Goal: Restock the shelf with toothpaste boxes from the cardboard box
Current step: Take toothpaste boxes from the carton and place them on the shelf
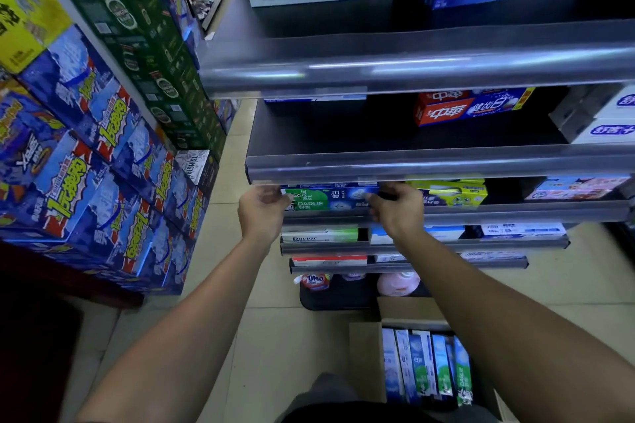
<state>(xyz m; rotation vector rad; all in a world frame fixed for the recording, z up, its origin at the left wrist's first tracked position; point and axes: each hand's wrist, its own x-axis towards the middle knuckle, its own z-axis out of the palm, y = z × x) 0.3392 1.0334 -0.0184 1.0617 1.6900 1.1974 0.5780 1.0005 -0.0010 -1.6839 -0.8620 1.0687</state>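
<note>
From the head camera, both bare forearms reach up and forward from the bottom edge and draw closer together toward the third tier of the dark grey metal shelf (pixel 515 213).

The left hand (pixel 263 213) is held knuckles-up with its fingers curled. It grips the left end of a stack of green-and-blue rectangular toothpaste boxes (pixel 326 197), thumb on the front face. The right hand (pixel 398 208) sits at 3 o'clock of that stack, and its bent fingertips clamp the right end. The stack lies flat and lengthwise on the tier, directly between the two hands and tucked under the clear plastic price rail (pixel 446 166) of the tier above.

At 3 o'clock of the right hand, a yellow-green carton pack (pixel 453 194) sits on the same tier.

At 6 o'clock, under the right forearm, an open brown cardboard box (pixel 364 357) stands on the beige tiled floor (pixel 275 336). It holds a row of upright blue, white and green toothpaste cartons (pixel 426 364).

At 9 o'clock of the hands, blue printed drink cases (pixel 103 165) are stacked.
</note>
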